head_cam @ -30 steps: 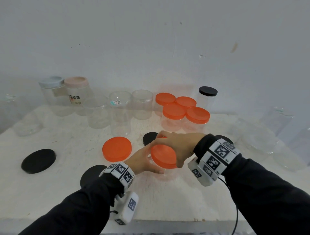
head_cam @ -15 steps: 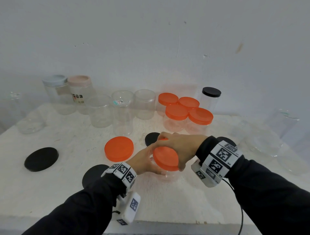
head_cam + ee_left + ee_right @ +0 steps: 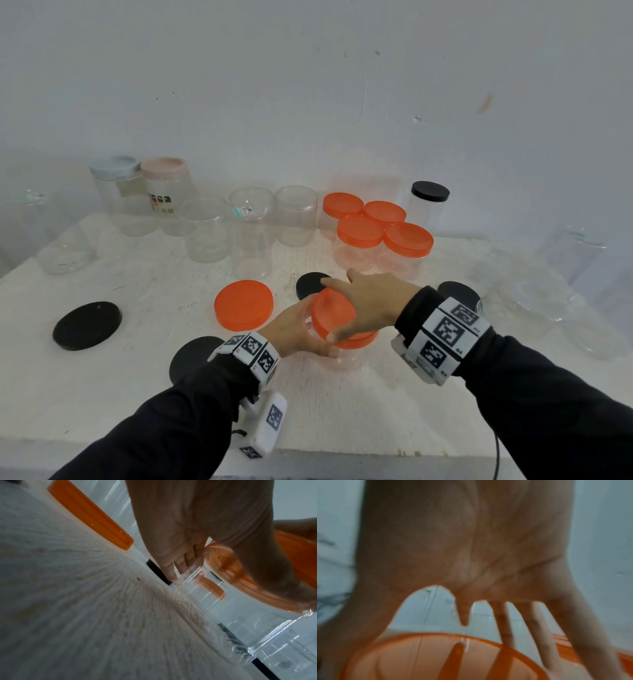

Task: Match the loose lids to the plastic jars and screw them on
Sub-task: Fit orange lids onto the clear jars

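- Whereas half a second ago your right hand (image 3: 368,303) was curled down around the orange lid (image 3: 334,317), its fingers now reach out nearly straight over the top, with the thumb still down on the near rim; in the right wrist view the fingers are spread above the lid, so it looks to be easing its grip rather than clamping.
- Your left hand (image 3: 296,330) has not moved: it stays wrapped round the clear jar (image 3: 342,358), which stands on the table just in front of you.
- I read this as the gap between two twists, your hand resetting for another turn. The lid sits a little tilted, so I cannot tell if the thread has caught.
- A second loose orange lid (image 3: 244,304) lies flat just to the left; black lids (image 3: 87,324) lie about the white table (image 3: 342,418).
- At the back, four jars already wear orange lids (image 3: 407,238), beside one with a black lid (image 3: 430,192); several open clear jars (image 3: 251,236) stand to their left.
- Behind it all is a plain pale wall (image 3: 308,85).
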### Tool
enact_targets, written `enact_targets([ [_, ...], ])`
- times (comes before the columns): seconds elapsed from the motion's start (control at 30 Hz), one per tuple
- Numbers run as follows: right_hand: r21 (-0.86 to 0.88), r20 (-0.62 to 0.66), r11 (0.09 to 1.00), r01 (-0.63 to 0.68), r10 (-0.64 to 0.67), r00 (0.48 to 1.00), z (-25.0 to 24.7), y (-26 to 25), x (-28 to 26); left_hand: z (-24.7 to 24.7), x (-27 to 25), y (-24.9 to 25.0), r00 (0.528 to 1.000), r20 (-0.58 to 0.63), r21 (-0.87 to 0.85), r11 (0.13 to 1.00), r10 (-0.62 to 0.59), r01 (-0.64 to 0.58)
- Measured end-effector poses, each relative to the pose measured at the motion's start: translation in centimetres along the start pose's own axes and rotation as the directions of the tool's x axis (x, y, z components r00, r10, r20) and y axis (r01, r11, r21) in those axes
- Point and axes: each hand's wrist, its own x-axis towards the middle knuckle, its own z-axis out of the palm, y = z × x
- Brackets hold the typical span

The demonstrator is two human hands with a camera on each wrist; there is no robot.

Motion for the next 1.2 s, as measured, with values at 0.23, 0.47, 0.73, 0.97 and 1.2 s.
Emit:
enact_targets([
  [0.23,0.098,0.042,0.988,0.120,-0.124,0.991,-0.7,0.2,-0.1,0.0,0.2,-0.2,1.000,-0.003,0.009,1.000,0.021,-0.021],
  [0.47,0.013,0.001,0.999,0.031,-0.031,1.000,0.1,-0.2,-0.2,0.0,0.2,-0.3,1.000,0.001,0.004,1.000,0.007,-0.007],
  [0.73,0.032,-0.046,0.999,-0.009,0.011,0.999,-0.3,-0.5,0.0,0.0,0.2,-0.3,1.000,0.001,-0.016,1.000,0.000,0.000],
  [0.97,0.081,0.087,0.985,0.149,-0.156,0.984,-0.6,0.2,-0.3,0.1,0.2,-0.2,1.000,0.000,-0.011,1.000,0.000,0.000],
  [1.2,0.095,-0.141,0.995,0.039,-0.025,0.990,0.8,0.3,0.2,0.1,0.2,-0.3,1.000,-0.011,-0.026,0.999,0.021,-0.021],
])
